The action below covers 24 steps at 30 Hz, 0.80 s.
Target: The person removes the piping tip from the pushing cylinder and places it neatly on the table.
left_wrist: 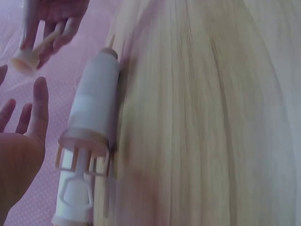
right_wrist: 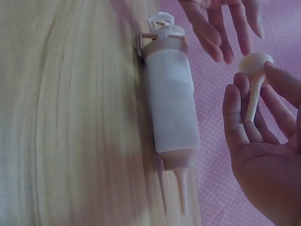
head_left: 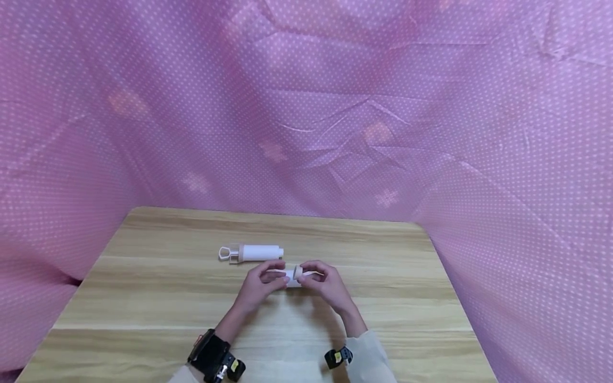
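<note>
In the right wrist view, my right hand pinches a cream piping nozzle with a rounded, cup-like head and a thin stem, held up off the table. My left hand is opposite it with fingers spread and nothing between them. Below both hands lies a white plunger-type piping syringe on its side. It has a beige collar, a ring handle at one end and a long beige tip at the other. In the head view the hands partly hide this syringe.
A second white syringe with a ring handle lies farther back on the wood-grain table. Pink dotted cloth hangs around the table's back and sides. Black wrist cameras are strapped to both wrists.
</note>
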Tool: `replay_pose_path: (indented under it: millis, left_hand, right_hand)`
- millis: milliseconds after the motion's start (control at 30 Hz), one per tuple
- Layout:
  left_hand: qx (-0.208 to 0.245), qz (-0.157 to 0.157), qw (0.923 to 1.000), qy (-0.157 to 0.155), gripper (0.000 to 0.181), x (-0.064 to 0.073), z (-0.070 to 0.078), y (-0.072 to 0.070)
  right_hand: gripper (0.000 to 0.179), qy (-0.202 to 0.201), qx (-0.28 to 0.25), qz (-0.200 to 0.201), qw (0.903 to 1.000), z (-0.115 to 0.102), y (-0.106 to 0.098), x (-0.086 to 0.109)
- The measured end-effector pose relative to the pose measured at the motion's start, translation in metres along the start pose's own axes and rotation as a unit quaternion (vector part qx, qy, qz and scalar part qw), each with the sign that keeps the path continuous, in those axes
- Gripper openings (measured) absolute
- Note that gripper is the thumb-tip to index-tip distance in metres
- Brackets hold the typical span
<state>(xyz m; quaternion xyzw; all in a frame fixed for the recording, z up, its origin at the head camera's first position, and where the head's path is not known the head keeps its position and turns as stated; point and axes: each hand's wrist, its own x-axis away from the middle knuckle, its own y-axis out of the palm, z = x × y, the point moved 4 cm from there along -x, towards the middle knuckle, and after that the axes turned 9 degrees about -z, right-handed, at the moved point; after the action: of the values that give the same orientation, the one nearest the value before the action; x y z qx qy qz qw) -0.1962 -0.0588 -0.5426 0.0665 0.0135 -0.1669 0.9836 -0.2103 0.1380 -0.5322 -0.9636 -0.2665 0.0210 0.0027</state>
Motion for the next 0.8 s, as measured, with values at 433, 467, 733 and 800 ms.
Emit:
replay_pose_path:
  millis: [433,467,733,800]
  left_hand:
    - [-0.017,-0.024,0.9995,-0.007,0.046,-0.004,-0.007,0.013]
    - [-0.019,-0.022,0.9995,-0.007,0.045,-0.004,-0.007,0.013]
    - [-0.054,-0.009,0.9985,-0.007,0.043,-0.002,-0.009,0.017]
    - [-0.057,-0.007,0.9983,-0.008,0.043,-0.002,-0.010,0.018]
  right_hand:
    - [0.031,-0.014,0.013,-0.019,0.9996,0.006,0.007,-0.001]
    - [0.031,-0.017,0.014,-0.023,0.9995,0.006,0.007,-0.001]
    - [0.032,-0.024,0.031,-0.030,0.9988,0.010,0.004,0.003]
    - [0.032,-0.024,0.033,-0.031,0.9987,0.011,0.004,0.003]
